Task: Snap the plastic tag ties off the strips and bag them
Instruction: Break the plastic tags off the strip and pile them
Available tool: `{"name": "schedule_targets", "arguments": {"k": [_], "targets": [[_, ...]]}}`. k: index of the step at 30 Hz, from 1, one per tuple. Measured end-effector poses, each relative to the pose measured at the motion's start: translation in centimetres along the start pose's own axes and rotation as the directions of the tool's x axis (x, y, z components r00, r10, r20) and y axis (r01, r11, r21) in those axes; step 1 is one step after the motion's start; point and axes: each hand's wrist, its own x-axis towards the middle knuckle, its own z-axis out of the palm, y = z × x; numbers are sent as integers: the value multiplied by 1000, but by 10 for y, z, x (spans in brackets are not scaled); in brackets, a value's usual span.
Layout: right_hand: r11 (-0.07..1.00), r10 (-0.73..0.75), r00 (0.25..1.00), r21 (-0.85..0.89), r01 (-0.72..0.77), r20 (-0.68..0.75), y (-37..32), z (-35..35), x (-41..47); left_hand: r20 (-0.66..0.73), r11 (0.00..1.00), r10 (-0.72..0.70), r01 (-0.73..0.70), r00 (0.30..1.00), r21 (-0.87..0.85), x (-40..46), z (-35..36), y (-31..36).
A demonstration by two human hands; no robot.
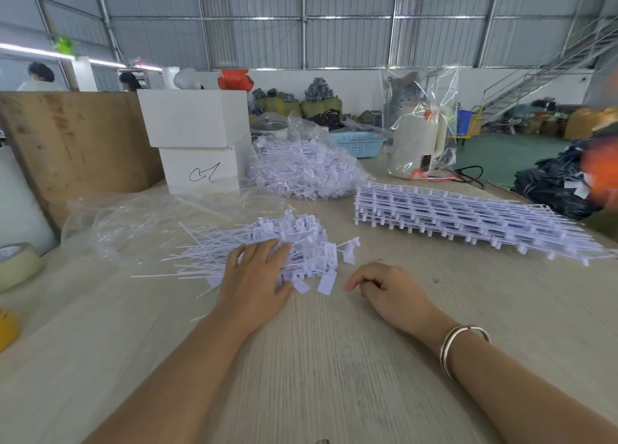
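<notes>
We press our flat left hand [257, 273] on loose ties [267, 246]; right hand [384, 290] rests slack, holding nothing. One bag [301, 166] is filled; stacked strips [468, 219] remain on the surface [334, 360].

Loose white tag ties [284, 243] heaped near stacked uncut strips [468, 219].

Looks like a warehouse or small factory floor: corrugated metal walls [351, 39] on steel framing, a green painted floor [501, 152], a metal staircase [548, 72] at the right, stuffed sacks [314, 104] piled along the far wall, and a long worktable [334, 360] stacked with white boxes [194, 119].
</notes>
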Motion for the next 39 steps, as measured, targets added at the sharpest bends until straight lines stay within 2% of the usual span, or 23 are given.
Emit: {"name": "schedule_targets", "arguments": {"k": [3, 6, 9, 12, 15, 19, 22, 26, 29, 31, 34, 39], "targets": [[995, -73, 996, -65, 75, 43, -3, 6, 1, -45, 988, 118, -122, 992, -93, -3, -7, 13], [993, -84, 996, -79, 83, -6, -1, 5, 1, -77, 949, 270, -278, 960, -145, -6, -13, 30], [1000, 9, 995, -14, -10, -96, 5, 2, 3, -64, 890, 411, -415, 909, -190, -10, -11, 41], [990, 136, 981, -13, -139, -138, 13, -4, 11, -21, 852, 481, -472, 877, -227, -10, -7, 43], [971, 199, 967, -104, -217, -158, 26, -17, 23, -19, 850, 467, -455, 884, -266, -9, -4, 41], [910, 194, 947, -315, -271, -257, 43, -38, 46, -9, 854, 446, -428, 895, -294, -10, -3, 42], [788, 115, 951, -556, -263, -286, 55, -46, 63, -4, 862, 433, -415, 902, -290, -11, -2, 42], [653, 85, 957, -710, -265, -279, 65, -48, 79, -3, 867, 421, -403, 907, -292, -11, 1, 42], [486, -2, 975, -852, -194, -222, 71, -48, 88, 8, 864, 422, -400, 906, -306, -10, 1, 42], [391, -25, 981, -905, -169, -194, 77, -49, 92, -7, 858, 424, -404, 906, -317, -10, 1, 41], [320, -17, 982, -932, -173, -188, 85, -54, 95, 1, 855, 427, -403, 904, -326, -10, 1, 41], [350, -47, 973, -916, -194, -225, 90, -58, 95, 13, 857, 446, -422, 895, -296, -10, -2, 42]]}}
